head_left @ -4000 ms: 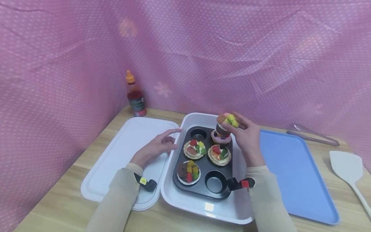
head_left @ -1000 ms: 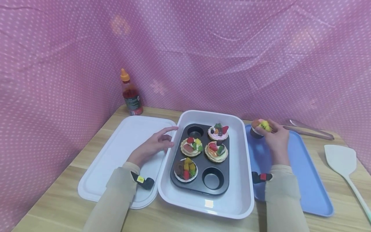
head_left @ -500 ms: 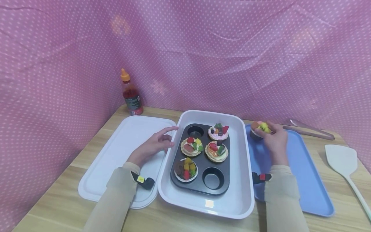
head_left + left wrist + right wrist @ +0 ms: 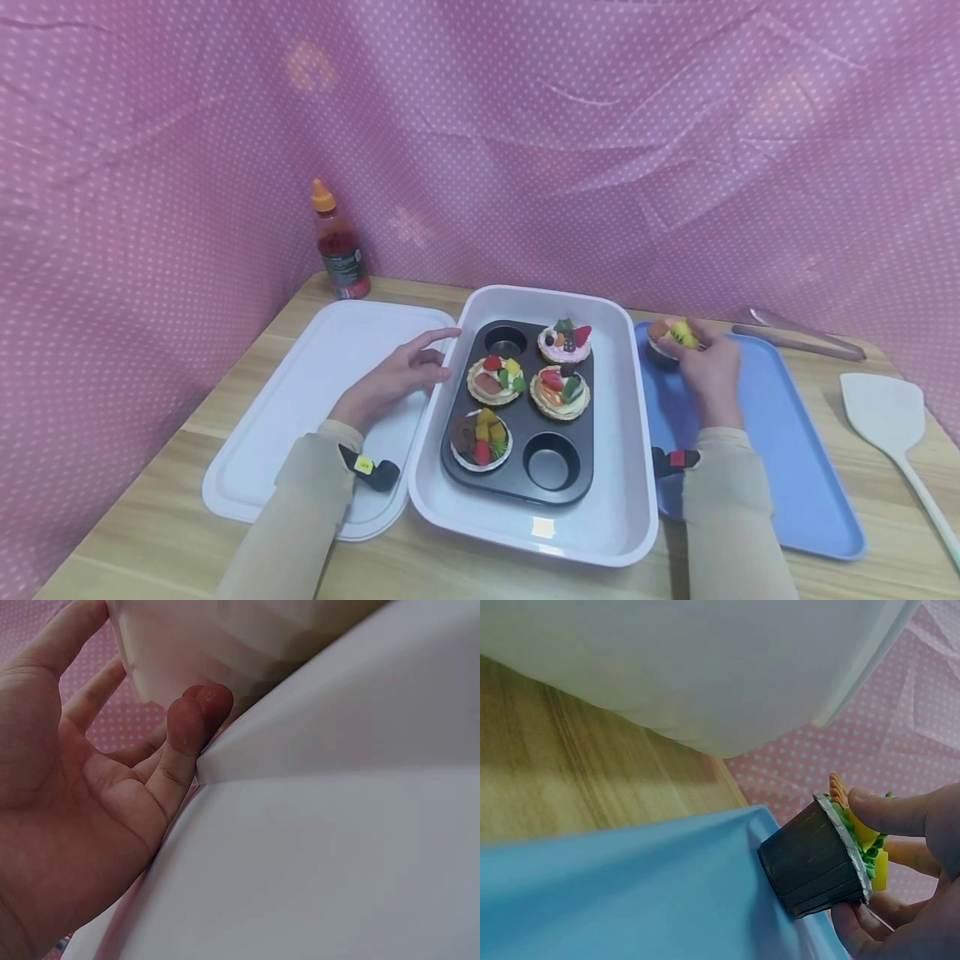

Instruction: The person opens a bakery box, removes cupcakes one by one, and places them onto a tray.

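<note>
My right hand (image 4: 712, 367) pinches a fruit-topped cupcake (image 4: 660, 342) by its upper rim, at the far left corner of the blue tray (image 4: 787, 492). In the right wrist view its dark pleated cup (image 4: 810, 862) stands on the tray, thumb and fingers around the topping. My left hand (image 4: 397, 375) has its fingertips at the left rim of a white bin (image 4: 626, 467), fingers loosely extended. Inside the bin lies a black muffin tin (image 4: 517, 450). Several fruit tarts sit in its cups, among them a pink-creamed one (image 4: 564, 346) and a chocolate one (image 4: 480, 439); two cups hold nothing.
A white lid (image 4: 322, 383) lies left of the bin, under my left forearm. Behind it stands a sauce bottle (image 4: 342, 250). Metal tongs (image 4: 802, 337) and a white spatula (image 4: 885, 417) lie to the right. A pink dotted cloth (image 4: 480, 150) hangs behind the table.
My right hand has carried the cupcake from above the muffin tin rightward to the blue tray. Over the last second, hand and cupcake shift down slightly. The left hand stays at the bin's rim.
</note>
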{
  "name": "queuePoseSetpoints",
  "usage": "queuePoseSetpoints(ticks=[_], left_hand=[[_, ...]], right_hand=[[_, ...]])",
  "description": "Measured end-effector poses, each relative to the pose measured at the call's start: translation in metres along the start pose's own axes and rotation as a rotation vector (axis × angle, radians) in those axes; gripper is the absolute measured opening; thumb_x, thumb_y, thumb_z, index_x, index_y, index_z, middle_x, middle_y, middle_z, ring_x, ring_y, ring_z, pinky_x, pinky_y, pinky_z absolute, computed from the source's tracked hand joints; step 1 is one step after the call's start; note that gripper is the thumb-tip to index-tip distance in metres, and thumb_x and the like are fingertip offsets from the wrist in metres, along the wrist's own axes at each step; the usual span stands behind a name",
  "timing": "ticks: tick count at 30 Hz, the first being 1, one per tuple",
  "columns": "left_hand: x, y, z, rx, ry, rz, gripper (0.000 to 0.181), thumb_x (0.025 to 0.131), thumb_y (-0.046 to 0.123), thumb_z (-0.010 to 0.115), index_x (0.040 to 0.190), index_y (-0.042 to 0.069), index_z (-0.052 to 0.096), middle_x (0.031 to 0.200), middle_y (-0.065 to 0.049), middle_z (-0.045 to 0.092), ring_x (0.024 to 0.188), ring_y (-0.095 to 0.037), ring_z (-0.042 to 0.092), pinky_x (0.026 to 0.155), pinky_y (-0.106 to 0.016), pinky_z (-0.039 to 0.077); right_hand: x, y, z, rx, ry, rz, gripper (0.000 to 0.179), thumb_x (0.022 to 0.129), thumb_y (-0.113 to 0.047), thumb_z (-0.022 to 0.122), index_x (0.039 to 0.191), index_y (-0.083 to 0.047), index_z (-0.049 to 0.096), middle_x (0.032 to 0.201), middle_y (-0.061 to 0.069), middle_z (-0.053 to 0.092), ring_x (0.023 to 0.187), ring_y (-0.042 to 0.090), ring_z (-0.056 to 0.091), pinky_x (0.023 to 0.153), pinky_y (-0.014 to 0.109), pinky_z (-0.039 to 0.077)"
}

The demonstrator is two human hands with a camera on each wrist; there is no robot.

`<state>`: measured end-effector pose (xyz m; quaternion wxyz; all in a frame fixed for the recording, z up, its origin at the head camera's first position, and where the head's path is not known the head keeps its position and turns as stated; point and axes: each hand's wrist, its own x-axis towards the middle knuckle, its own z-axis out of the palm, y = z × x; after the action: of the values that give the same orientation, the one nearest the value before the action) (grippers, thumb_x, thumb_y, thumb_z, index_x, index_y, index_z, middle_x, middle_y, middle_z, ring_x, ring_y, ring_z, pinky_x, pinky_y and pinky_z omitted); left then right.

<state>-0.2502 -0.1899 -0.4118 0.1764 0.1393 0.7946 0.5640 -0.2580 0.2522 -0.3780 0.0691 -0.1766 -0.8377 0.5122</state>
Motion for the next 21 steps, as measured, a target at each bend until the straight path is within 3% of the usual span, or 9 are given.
queuePoseSetpoints(ticks=[7, 16, 21], left_hand=[[-0.0002, 0.0006, 0.0004, 0.001, 0.001, -0.007, 0.065, 0.094, 0.037, 0.068, 0.152, 0.041, 0.039, 0.124, -0.014, 0.060, 0.106, -0.027, 0.058, 0.102, -0.048, 0.036], [-0.0002, 0.0003, 0.0015, -0.032, 0.002, 0.008, 0.065, 0.095, 0.029, 0.068, 0.152, 0.038, 0.040, 0.122, -0.015, 0.060, 0.108, -0.027, 0.057, 0.096, -0.040, 0.040], [0.0000, 0.0005, 0.0014, -0.030, 0.006, 0.002, 0.065, 0.094, 0.029, 0.069, 0.152, 0.038, 0.040, 0.124, -0.015, 0.060, 0.110, -0.027, 0.057, 0.099, -0.043, 0.039]], right_hand=[[0.0010, 0.0011, 0.0003, 0.015, 0.008, 0.004, 0.069, 0.094, -0.021, 0.071, 0.154, -0.008, 0.039, 0.159, 0.013, 0.038, 0.147, 0.034, 0.038, 0.118, 0.047, 0.033], [0.0007, 0.0015, 0.0007, 0.020, 0.008, 0.016, 0.069, 0.095, -0.021, 0.071, 0.154, -0.008, 0.038, 0.160, 0.015, 0.036, 0.149, 0.035, 0.033, 0.120, 0.047, 0.030], [0.0012, 0.0011, 0.0006, 0.009, 0.003, 0.012, 0.070, 0.095, -0.022, 0.071, 0.155, -0.007, 0.037, 0.160, 0.016, 0.035, 0.150, 0.036, 0.031, 0.120, 0.048, 0.030]])
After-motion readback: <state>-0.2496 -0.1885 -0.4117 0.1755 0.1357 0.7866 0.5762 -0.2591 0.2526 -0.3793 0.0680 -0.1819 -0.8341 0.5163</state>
